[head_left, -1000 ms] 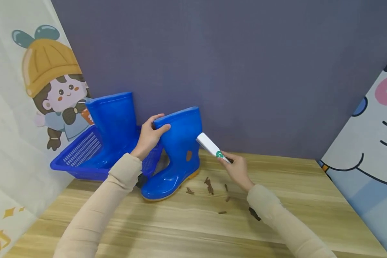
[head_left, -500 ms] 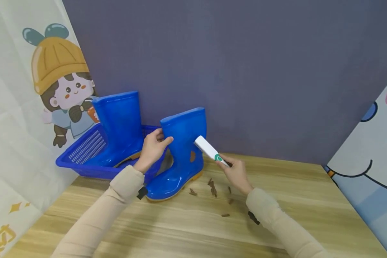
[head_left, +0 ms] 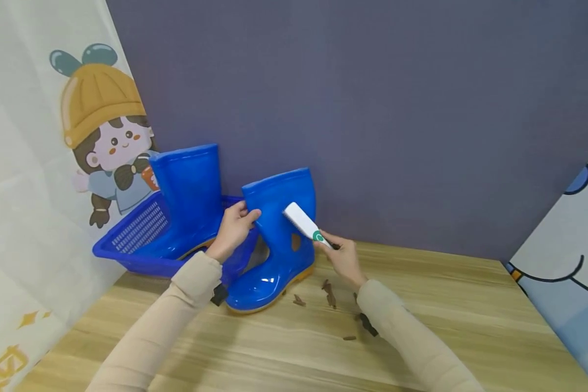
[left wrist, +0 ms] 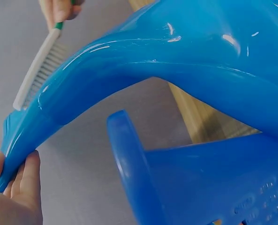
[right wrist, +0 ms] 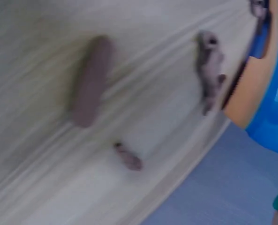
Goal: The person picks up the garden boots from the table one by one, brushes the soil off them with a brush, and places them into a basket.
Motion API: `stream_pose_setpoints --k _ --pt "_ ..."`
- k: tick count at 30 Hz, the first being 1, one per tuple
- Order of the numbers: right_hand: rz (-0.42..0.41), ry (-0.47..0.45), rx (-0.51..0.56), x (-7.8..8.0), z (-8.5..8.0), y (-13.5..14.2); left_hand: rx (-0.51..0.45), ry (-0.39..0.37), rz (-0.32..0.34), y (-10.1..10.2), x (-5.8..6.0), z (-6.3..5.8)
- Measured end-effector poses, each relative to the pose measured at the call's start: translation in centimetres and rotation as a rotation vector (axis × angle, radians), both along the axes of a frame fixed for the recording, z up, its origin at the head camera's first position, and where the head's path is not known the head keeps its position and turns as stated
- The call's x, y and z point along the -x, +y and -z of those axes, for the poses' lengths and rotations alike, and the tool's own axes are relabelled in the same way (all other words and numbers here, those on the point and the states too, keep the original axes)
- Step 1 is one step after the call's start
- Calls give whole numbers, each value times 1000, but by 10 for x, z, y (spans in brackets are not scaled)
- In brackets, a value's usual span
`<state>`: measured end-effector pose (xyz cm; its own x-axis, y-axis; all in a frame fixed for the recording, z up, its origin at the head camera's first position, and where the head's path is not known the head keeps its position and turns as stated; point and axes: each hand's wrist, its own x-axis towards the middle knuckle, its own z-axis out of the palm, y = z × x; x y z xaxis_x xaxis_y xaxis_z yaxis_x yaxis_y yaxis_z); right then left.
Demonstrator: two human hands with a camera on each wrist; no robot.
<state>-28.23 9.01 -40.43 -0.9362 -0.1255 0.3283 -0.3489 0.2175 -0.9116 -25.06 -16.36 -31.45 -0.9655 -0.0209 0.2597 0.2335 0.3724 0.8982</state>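
A blue rain boot (head_left: 281,256) with a yellowish sole stands on the wooden table, its shaft leaning slightly. My left hand (head_left: 235,228) pinches the front edge of the shaft below the rim, thumb on the near side and fingers behind, as the left wrist view shows. A white brush (head_left: 301,220) with a green mark is gripped by its handle in my right hand (head_left: 345,261). Its bristles (left wrist: 47,68) lie against the shaft, above an orange-brown spot (head_left: 295,242). In the right wrist view only the boot's edge (right wrist: 274,117) and a sliver of the hand show.
Behind my left arm stands a purple-blue plastic basket (head_left: 149,265), with a second blue boot (head_left: 188,185) upright in it. Several brown bits (head_left: 329,296) lie on the table (head_left: 284,354) right of the boot. A grey panel (head_left: 372,120) rises behind.
The brush has moved left across the boot's shaft from its back edge. My left hand has slid from the rim to lower on the shaft's front edge. The head view has shifted slightly.
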Motion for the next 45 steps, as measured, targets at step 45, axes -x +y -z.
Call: stream_pose_setpoints --k 45 --pt "-23 -113 -193 -9 -4 60 -60 -66 13 -6 4 4"
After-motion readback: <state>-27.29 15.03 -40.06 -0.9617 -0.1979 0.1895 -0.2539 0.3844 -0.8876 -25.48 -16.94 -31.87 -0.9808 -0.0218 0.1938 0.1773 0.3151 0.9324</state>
